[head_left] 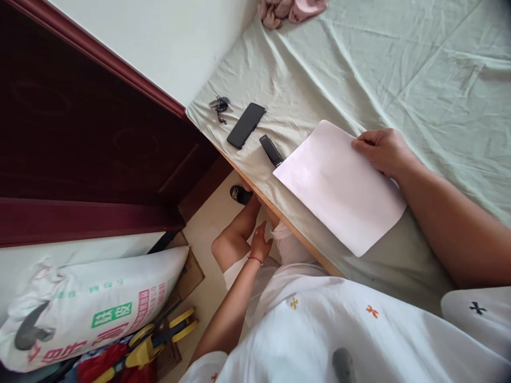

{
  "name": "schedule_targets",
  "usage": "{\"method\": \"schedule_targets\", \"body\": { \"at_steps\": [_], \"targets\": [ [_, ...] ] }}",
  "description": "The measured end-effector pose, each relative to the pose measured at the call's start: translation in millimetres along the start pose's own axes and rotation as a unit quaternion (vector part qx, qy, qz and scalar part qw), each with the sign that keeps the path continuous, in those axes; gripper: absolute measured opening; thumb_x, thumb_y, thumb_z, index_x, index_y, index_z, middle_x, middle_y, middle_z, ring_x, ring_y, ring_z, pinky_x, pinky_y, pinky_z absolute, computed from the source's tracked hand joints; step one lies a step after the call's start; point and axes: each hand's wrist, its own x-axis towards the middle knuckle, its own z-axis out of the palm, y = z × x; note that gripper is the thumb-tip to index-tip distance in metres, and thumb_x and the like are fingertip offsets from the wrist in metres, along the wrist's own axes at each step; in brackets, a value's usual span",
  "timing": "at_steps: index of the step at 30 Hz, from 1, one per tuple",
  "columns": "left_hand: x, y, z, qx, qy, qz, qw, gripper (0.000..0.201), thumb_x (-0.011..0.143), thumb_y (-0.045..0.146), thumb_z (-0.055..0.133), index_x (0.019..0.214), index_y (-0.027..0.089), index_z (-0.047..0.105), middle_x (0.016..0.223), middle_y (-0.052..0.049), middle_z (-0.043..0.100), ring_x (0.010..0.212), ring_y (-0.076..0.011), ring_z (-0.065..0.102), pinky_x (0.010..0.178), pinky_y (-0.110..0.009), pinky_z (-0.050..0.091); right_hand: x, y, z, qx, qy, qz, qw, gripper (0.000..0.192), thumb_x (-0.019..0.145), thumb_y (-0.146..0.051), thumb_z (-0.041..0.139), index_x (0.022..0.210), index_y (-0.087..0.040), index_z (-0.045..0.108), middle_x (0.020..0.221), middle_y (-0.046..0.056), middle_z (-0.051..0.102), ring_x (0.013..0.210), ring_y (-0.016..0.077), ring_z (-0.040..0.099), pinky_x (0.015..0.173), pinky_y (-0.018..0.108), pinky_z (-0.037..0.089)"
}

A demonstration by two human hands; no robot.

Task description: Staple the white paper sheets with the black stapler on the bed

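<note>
Right hand (384, 151): fingers curled together, fingertips pressing the far right corner of the paper (339, 186); a true pinch cannot be told. Left hand (260, 246): down below the bed edge, resting on the knee (227, 246), fingers loosely together, holding nothing; a red band shows at the wrist.

Paper: white, blank, lying flat on the bed (399, 64) near its front edge, turned at a slant, its lower corner reaching toward the edge. Its left corner just overlaps the end of a small black device (270, 150).

Surface: bed covered with a pale green sheet, creased throughout; a wooden rail runs along the near edge. Further left on the sheet, a black phone (246, 125) lies face down, and a bunch of keys (219, 105) sits at the corner. Pink cloth (289, 10) is bunched at the far side.

Room: dark red wooden headboard (80, 138) on the left, white wall above it, light floor beneath. A black sandal (240, 194) is on the foot by the bed.

Containers: a white printed sack (88, 308), full and lying on its side, lower left; contents not visible. Yellow-handled clamps (159, 335) lie beside it, over cardboard
</note>
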Motion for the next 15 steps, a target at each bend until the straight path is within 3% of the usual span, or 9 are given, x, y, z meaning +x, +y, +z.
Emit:
{"method": "schedule_targets", "body": {
  "at_steps": [2, 5, 10, 15],
  "targets": [
    [14, 11, 3.3, -0.098, 0.051, 0.031, 0.993, 0.075, 0.082, 0.006, 0.061, 0.154, 0.016, 0.047, 0.153, -0.017, 0.06, 0.139, -0.026, 0.061, 0.114, -0.04, 0.052, -1, -1, 0, -0.004, -0.001, 0.0, 1.0, 0.019, 0.09, -0.036, 0.068, 0.078, -0.022, 0.068, 0.058, -0.001, 0.048, 0.049, 0.0113, 0.04, 0.046, 0.027, 0.032],
    [17, 20, 10.3, -0.135, 0.059, 0.028, 0.989, 0.061, 0.082, 0.004, 0.055, 0.141, 0.016, 0.055, 0.139, -0.014, 0.07, 0.13, -0.0244, 0.066, 0.11, -0.039, 0.054, -1, -2, 0, -0.001, -0.005, 0.007, 1.0, 0.02, 0.09, -0.037, 0.068, 0.077, -0.022, 0.068, 0.059, -0.001, 0.05, 0.05, 0.0115, 0.04, 0.047, 0.028, 0.032],
    [-21, 19, 20.8, -0.089, 0.027, 0.019, 0.995, 0.034, 0.087, 0.003, 0.047, 0.11, 0.017, 0.068, 0.117, -0.013, 0.075, 0.114, -0.0271, 0.07, 0.102, -0.04, 0.055, -1, -2, 0, -0.003, 0.0, 0.0, 1.0, 0.017, 0.09, -0.034, 0.067, 0.079, -0.022, 0.07, 0.059, 0.0, 0.05, 0.052, 0.0127, 0.042, 0.049, 0.028, 0.035],
    [-57, 19, 34.4, -0.057, -0.005, 0.008, 0.998, 0.033, 0.092, 0.002, 0.044, 0.105, 0.016, 0.07, 0.12, -0.021, 0.073, 0.115, -0.0312, 0.07, 0.097, -0.041, 0.052, -2, -3, 0, -0.017, 0.001, -0.006, 1.0, 0.02, 0.094, -0.032, 0.063, 0.077, -0.022, 0.068, 0.058, 0.0, 0.05, 0.053, 0.013, 0.042, 0.05, 0.029, 0.033]
  ]
}}
